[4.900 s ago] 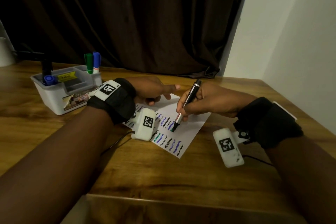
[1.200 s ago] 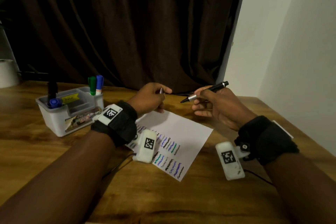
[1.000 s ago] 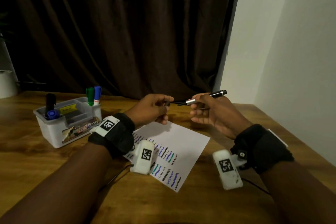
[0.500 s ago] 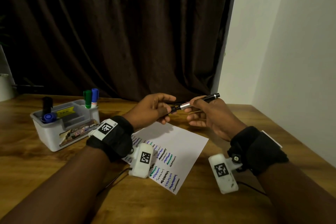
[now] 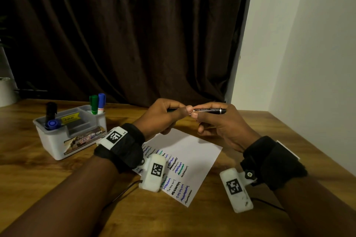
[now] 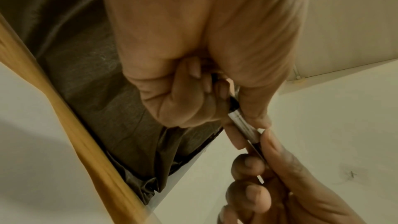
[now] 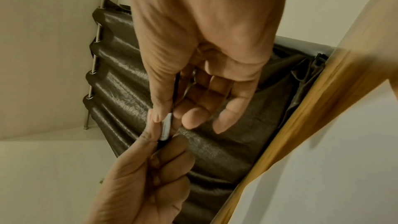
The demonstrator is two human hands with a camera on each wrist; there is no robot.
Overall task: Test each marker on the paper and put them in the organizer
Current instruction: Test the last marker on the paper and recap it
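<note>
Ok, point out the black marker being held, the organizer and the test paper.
black marker (image 5: pixel 209 110), head view, printed barrel between the two hands.
organizer (image 5: pixel 57 144), head view, bare grey front wall.
paper (image 5: pixel 194 148), head view, blank upper area above the squiggles.

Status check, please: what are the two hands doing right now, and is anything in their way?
Left hand grips the cap end, right hand grips the barrel of the black marker. Marker held level above the paper. Path to organizer looks clear.

We see a wooden table (image 5: pixel 57 175) carrying a white paper sheet (image 5: pixel 194 152) with coloured squiggle rows, and left of the sheet a grey plastic organizer (image 5: pixel 57 146) standing directly on the wood.
</note>
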